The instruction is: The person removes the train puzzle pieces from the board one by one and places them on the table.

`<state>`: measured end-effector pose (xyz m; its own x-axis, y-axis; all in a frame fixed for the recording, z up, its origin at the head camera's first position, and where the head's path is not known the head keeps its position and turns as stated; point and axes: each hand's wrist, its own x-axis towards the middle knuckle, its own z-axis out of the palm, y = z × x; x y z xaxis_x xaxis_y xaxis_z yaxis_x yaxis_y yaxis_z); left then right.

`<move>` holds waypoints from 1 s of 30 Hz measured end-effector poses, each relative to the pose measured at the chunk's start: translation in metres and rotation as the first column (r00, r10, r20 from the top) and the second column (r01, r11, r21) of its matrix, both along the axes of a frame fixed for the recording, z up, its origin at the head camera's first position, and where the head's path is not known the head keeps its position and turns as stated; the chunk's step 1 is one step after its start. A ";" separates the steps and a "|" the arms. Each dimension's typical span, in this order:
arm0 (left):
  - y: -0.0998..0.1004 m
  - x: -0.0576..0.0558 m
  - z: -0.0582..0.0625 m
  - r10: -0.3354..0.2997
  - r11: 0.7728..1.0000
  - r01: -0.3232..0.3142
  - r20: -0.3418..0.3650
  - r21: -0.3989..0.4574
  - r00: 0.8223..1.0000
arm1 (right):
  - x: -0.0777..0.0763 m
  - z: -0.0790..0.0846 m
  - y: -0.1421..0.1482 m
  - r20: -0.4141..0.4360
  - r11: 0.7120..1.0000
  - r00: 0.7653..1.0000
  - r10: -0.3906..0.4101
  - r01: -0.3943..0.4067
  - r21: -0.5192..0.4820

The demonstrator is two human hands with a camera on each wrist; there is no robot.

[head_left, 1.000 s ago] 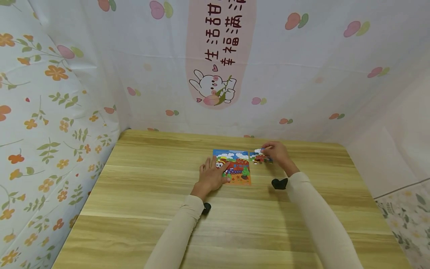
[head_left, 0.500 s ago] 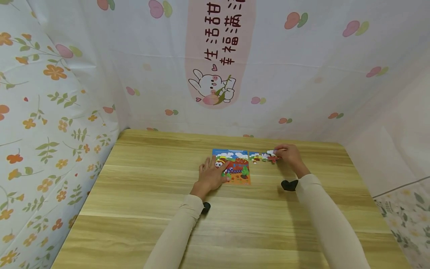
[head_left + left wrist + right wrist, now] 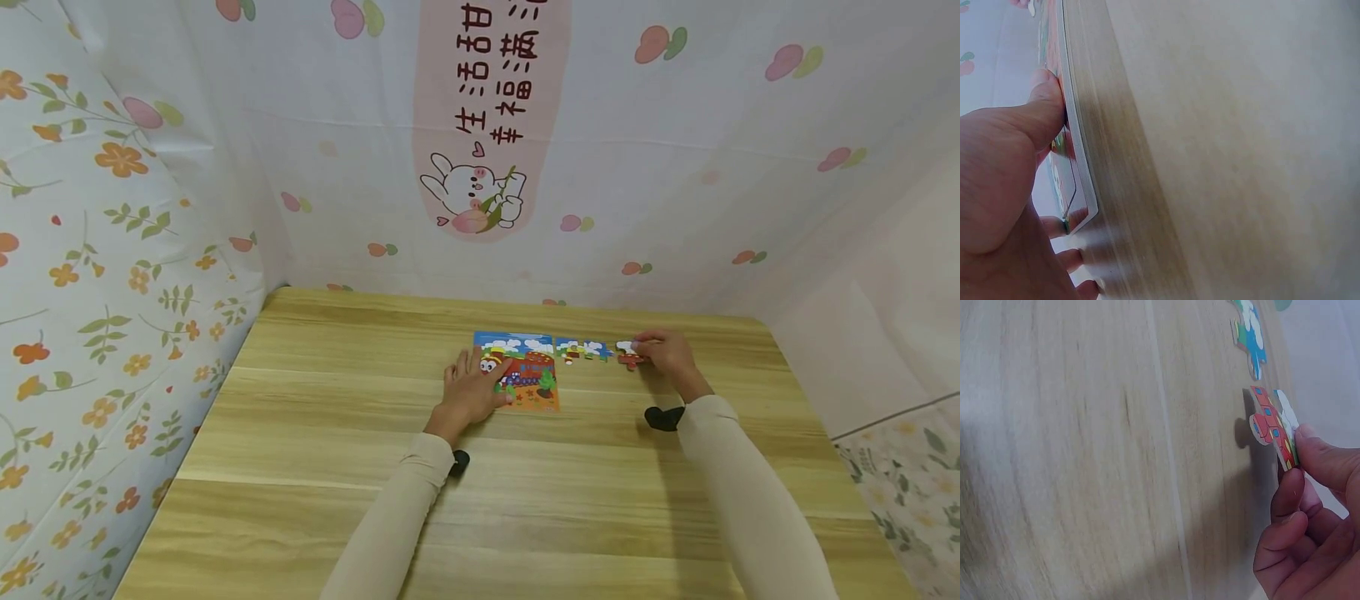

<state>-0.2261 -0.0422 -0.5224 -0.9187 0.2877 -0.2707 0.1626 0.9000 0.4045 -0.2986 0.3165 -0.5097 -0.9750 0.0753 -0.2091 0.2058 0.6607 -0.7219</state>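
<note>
Two bare hands, both in long cream sleeves (image 3: 750, 500), are in view. The left hand (image 3: 471, 393) rests on a flat rectangular picture board with a red train and blue sky (image 3: 536, 371); its thumb lies over the board, and its other fingers are spread at the board's left side. To the right of the board, the right hand (image 3: 670, 354) pinches a small red, white and blue jigsaw piece (image 3: 1280, 432) narrowly between thumb and fingers, and a shadow falls beside this piece. Between the board and the held piece lie some loose blue, white and green jigsaw pieces (image 3: 596, 350); whether they are joined together, I cannot tell. Nearer to the person than the board, one black rounded object (image 3: 460, 464) is at each wrist. Under the board there is a light wooden table (image 3: 315, 400) with long grain, and behind it hangs a white cloth printed with fruits and a rabbit (image 3: 637, 167).
</note>
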 end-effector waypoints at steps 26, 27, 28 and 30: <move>0.001 -0.001 -0.002 -0.002 1.000 0.001 -0.010 -0.030 1.000 | -0.002 -0.004 -0.005 -0.002 0.981 0.998 0.062 -0.061 0.183; 0.001 -0.001 -0.002 -0.002 0.999 0.002 -0.010 -0.033 1.000 | -0.002 -0.004 -0.005 -0.004 0.981 0.998 0.065 -0.063 0.185; 0.001 -0.001 -0.002 -0.002 0.999 0.002 -0.009 -0.035 1.000 | -0.002 -0.004 -0.006 -0.007 0.980 0.998 0.068 -0.066 0.188; 0.001 -0.001 -0.002 -0.004 0.999 0.003 -0.007 -0.034 1.000 | -0.001 -0.004 -0.006 -0.005 0.980 0.998 0.069 -0.067 0.185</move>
<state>-0.2270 -0.0417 -0.5244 -0.9197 0.2815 -0.2736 0.1686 0.9126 0.3724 -0.2996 0.3103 -0.5137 -0.9815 0.0450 -0.1862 0.1480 0.7951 -0.5881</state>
